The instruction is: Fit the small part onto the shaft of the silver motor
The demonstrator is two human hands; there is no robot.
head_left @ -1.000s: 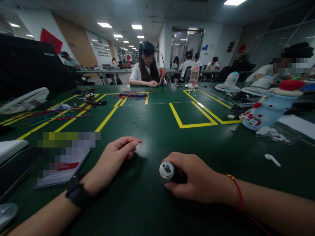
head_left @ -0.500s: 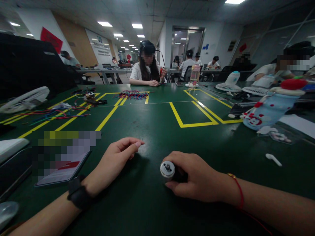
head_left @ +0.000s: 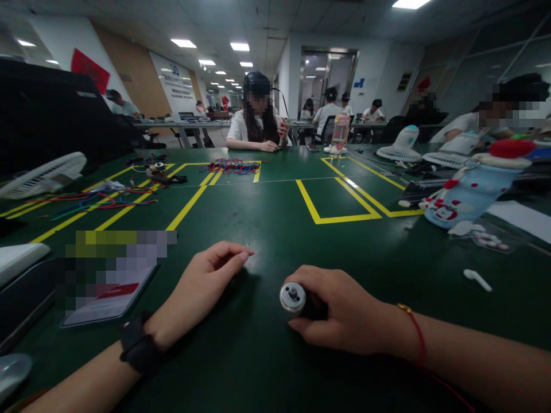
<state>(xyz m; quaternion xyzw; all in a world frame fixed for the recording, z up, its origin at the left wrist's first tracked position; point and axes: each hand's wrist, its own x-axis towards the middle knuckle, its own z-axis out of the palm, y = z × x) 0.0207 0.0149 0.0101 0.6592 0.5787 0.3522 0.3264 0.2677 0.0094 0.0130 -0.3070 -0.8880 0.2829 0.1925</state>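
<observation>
My right hand [head_left: 340, 310] is wrapped round a small electric motor [head_left: 293, 296], a silver cylinder whose round end, with a short shaft and small holes, faces me. The rest of its body is hidden by my fingers and shadow. To its left, my left hand [head_left: 215, 269] is held just over the green table [head_left: 267, 367], thumb and forefinger pinched together at the tips. A tiny dark speck shows near those tips, too small to name. The two hands are apart, and the left does not touch the motor.
A phone [head_left: 116, 292] lies left of my left hand. Farther left are loose wires [head_left: 107, 198] and a white fan [head_left: 47, 175]. At right are a white earbud [head_left: 477, 280] and a blue bottle [head_left: 469, 192]. A person [head_left: 253, 123] sits across the table, near a wire bundle [head_left: 230, 166].
My left hand has shifted very slightly to the right, still pinched. My right hand and the motor stay almost where they were.
</observation>
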